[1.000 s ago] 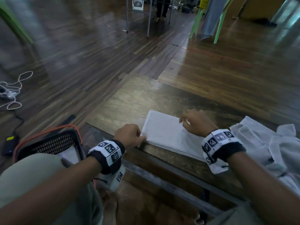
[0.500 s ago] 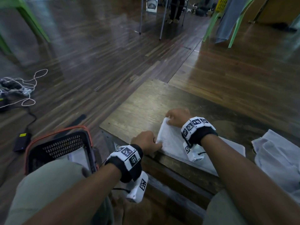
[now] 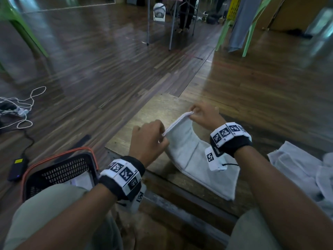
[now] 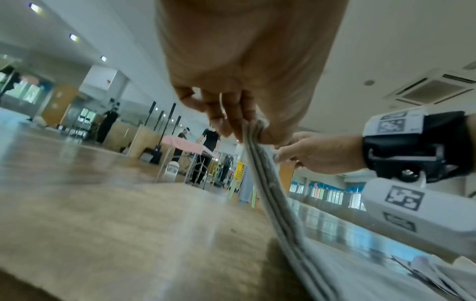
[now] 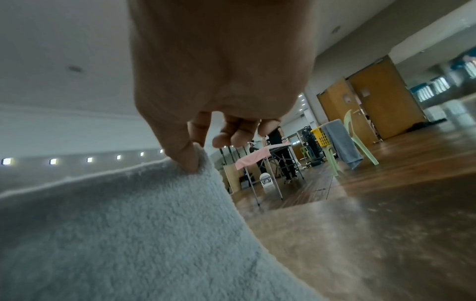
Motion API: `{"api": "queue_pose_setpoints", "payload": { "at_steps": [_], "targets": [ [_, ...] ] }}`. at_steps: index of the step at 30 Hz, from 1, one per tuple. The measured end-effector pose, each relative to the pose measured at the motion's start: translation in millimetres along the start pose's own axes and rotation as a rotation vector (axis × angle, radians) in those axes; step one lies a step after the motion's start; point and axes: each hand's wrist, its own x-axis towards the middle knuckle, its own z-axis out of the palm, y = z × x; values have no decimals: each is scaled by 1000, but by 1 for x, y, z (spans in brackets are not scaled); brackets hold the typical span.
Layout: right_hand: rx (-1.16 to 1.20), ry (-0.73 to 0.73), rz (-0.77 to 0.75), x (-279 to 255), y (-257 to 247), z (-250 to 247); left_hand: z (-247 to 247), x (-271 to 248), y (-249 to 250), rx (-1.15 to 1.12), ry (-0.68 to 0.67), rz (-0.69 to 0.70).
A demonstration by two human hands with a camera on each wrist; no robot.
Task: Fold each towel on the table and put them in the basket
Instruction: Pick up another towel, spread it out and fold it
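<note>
A white towel (image 3: 189, 152), folded into a long strip, lies on the low wooden table (image 3: 158, 112) with its left end raised. My left hand (image 3: 162, 136) pinches the near corner of that raised end, and the layered edge (image 4: 260, 163) shows between thumb and fingers. My right hand (image 3: 193, 114) pinches the far corner, thumb on the fluffy cloth (image 5: 128, 224). The rest of the strip runs to the right along the table. A black mesh basket (image 3: 59, 172) with an orange rim stands on the floor at my left knee, with white cloth inside it.
A heap of unfolded white towels (image 3: 302, 170) lies at the table's right end. Cables and a power strip (image 3: 16, 109) lie on the wooden floor at left. Green chairs (image 3: 252, 27) and a folding table stand further back.
Both hands have taken hold of the towel's left end and lifted it off the table. The right hand moved left from the strip's middle to the far corner.
</note>
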Motion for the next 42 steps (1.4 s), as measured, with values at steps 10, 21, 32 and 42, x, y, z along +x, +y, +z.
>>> {"api": "queue_pose_setpoints", "payload": {
  "at_steps": [10, 21, 32, 42],
  "targets": [
    [405, -163, 85, -78, 58, -47, 26, -33, 25, -241, 44, 407],
    [502, -85, 411, -115, 103, -13, 87, -60, 66, -153, -121, 640],
    [405, -173, 326, -116, 124, -17, 101, -54, 78, -104, -236, 778],
    [268, -229, 315, -118, 131, -6, 110, -57, 76, -53, -286, 814]
  ]
}}
